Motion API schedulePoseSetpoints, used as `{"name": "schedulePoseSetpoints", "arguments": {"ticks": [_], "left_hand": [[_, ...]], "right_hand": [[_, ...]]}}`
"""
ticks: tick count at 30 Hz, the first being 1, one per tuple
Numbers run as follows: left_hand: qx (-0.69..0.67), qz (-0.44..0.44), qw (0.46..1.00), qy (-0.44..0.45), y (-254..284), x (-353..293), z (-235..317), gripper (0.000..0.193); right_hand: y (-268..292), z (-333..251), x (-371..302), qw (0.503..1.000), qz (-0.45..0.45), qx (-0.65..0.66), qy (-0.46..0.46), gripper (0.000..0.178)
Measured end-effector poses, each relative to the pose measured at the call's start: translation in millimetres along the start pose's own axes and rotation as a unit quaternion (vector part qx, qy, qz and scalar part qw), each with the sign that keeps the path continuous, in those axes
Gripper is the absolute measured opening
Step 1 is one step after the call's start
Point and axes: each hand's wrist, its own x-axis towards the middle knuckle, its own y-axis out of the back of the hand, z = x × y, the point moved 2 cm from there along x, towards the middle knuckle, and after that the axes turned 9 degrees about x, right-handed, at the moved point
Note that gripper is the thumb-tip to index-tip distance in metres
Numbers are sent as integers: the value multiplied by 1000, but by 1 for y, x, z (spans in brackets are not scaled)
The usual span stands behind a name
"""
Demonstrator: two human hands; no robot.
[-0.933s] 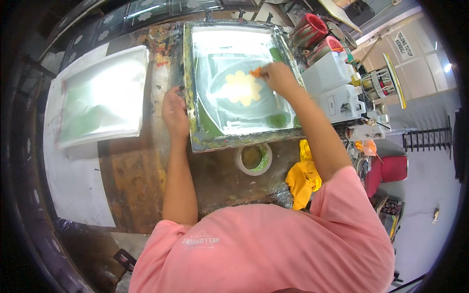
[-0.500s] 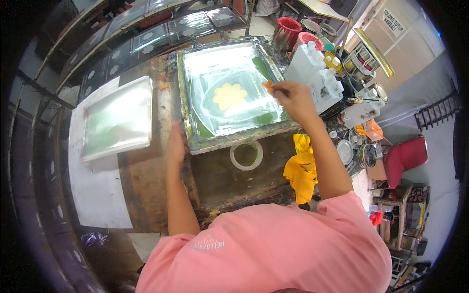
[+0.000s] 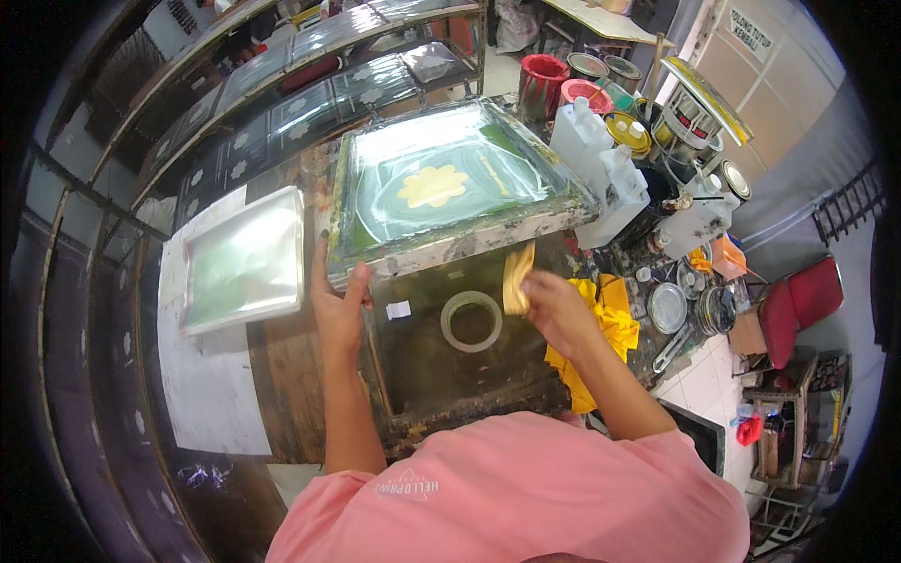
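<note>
"Since you're looking down from the head camera, where is the left hand (image 3: 340,310)?"

"At the near left corner of the screen-printing frame (image 3: 474,244). Its thumb and index finger are spread apart around that corner; I can't tell how firmly they grip, and the other fingers are partly hidden."

"And the frame itself?"

"On the far half of the worktable, its near edge apparently lifted. A pale yellow flower shape (image 3: 433,187) shows in the mesh, with green around it."

"What about the right hand (image 3: 561,314)?"

"Thumb and fingers pinch a folded tan cloth (image 3: 516,280), held clear of the frame's near side, just beside a tape roll (image 3: 448,324) lying flat on the table."

"Anything else close by?"

"A crumpled yellow cloth (image 3: 619,324) by the right wrist, a white paper scrap (image 3: 399,310) near the left hand, and white plastic jugs (image 3: 582,141) right of the frame."
</note>
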Motion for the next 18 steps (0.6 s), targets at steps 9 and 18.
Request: {"name": "schedulePoseSetpoints", "arguments": {"ticks": [9, 18], "left_hand": [[-8, 60, 998, -3, -10, 7, 19, 87], [-7, 73, 997, 20, -11, 7, 26, 96]], "right_hand": [[-41, -24, 152, 974, -130, 101, 157, 39], [-53, -43, 232, 971, -103, 180, 120, 44]]}}
